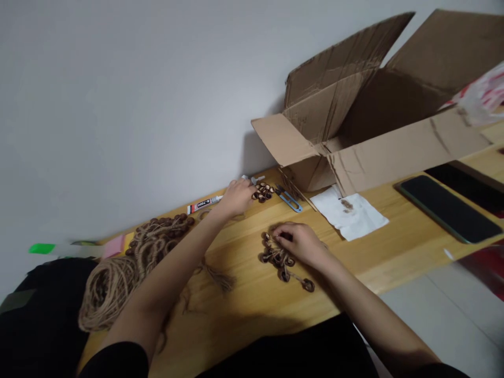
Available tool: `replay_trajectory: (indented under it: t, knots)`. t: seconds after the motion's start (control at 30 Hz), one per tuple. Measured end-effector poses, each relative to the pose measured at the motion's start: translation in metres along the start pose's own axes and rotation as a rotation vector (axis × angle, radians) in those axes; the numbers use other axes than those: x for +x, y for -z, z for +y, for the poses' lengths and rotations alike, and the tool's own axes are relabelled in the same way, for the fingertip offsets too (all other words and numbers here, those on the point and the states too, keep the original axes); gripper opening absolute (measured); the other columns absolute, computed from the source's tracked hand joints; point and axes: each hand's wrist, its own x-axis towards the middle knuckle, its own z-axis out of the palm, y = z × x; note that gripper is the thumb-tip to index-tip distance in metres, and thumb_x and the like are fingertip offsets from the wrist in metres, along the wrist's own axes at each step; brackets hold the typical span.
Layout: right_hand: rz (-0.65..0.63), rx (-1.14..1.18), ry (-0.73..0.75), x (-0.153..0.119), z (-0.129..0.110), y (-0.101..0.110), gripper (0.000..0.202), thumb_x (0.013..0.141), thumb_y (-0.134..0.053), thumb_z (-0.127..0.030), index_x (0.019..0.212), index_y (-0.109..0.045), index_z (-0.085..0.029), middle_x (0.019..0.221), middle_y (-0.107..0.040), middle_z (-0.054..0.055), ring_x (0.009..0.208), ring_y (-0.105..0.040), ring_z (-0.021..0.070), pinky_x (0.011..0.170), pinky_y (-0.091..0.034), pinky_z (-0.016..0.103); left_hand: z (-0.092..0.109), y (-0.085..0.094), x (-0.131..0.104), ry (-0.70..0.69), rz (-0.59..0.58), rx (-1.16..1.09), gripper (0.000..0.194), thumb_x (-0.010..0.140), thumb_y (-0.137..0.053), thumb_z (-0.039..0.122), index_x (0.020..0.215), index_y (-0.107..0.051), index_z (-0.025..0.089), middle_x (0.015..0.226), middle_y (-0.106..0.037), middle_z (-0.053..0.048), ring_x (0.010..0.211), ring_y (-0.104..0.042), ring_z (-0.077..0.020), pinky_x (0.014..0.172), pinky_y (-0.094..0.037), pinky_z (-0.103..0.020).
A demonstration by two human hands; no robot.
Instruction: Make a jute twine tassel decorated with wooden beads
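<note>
My left hand point(237, 198) reaches to the back of the table by the wall. Its bent fingers are at the edge of a small pile of brown nutshell halves point(263, 193), and the fingertips are too hidden to show a grip. Closer to me, my right hand point(297, 241) is closed, thumb and fingers pinched at the top of a string of nutshell pieces point(284, 274) tied on thin twine. That string lies on the wood below and left of the fingers. A glue tube point(205, 203) marked B-7000 lies left of my left hand.
Blue thread snips point(289, 199) and a stained white tissue point(350, 215) lie before an open cardboard box point(394, 152). Farther right is a dark phone point(451, 207). Coiled twine point(110, 294) and a heap of braided cord with brown beads point(157, 236) lie at left.
</note>
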Motion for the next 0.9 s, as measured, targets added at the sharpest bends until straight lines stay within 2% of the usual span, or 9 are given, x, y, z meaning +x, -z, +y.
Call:
replay_trajectory:
  t: [0.33,0.5,0.77,0.9]
  knots:
    - [-0.04,-0.034,-0.04,0.0003,-0.004,0.003,0.015,0.079,-0.059,-0.013,0.082,-0.071,-0.022,0.091,-0.075,0.002,0.082,-0.068,0.0187,0.072,-0.047,0.028,-0.0001,0.0002,-0.0026,0.001,-0.031,0.003,0.034,0.085,-0.045,0.021,0.115,-0.061,0.015,0.113,-0.061,-0.014,0.112,-0.051,-0.0281,0.091,-0.041,-0.041]
    - [-0.054,-0.017,-0.046,0.0005,-0.0045,0.0034,0.016,0.079,-0.058,-0.012,0.083,-0.071,-0.021,0.092,-0.074,0.002,0.084,-0.068,0.0186,0.074,-0.047,0.028,-0.0054,-0.0019,-0.0028,0.024,0.015,-0.023,0.034,0.086,-0.045,0.022,0.117,-0.058,0.016,0.114,-0.062,-0.013,0.111,-0.052,-0.027,0.09,-0.04,-0.04]
    - [-0.061,-0.018,-0.047,0.0008,-0.0041,0.0025,0.014,0.078,-0.059,-0.011,0.081,-0.07,-0.02,0.09,-0.074,0.003,0.083,-0.067,0.0177,0.073,-0.045,0.026,-0.0056,-0.0042,-0.0033,0.033,-0.024,-0.018,0.028,0.085,-0.047,0.022,0.106,-0.064,0.016,0.109,-0.065,-0.013,0.109,-0.055,-0.029,0.089,-0.041,-0.042]
    - [-0.069,-0.011,-0.042,0.0012,-0.0059,0.0037,0.015,0.079,-0.058,-0.01,0.081,-0.07,-0.02,0.092,-0.074,0.003,0.084,-0.067,0.0178,0.075,-0.045,0.027,-0.0051,-0.0074,-0.0026,0.025,-0.019,-0.027,0.03,0.084,-0.047,0.022,0.108,-0.064,0.016,0.108,-0.066,-0.013,0.109,-0.056,-0.0295,0.089,-0.042,-0.043]
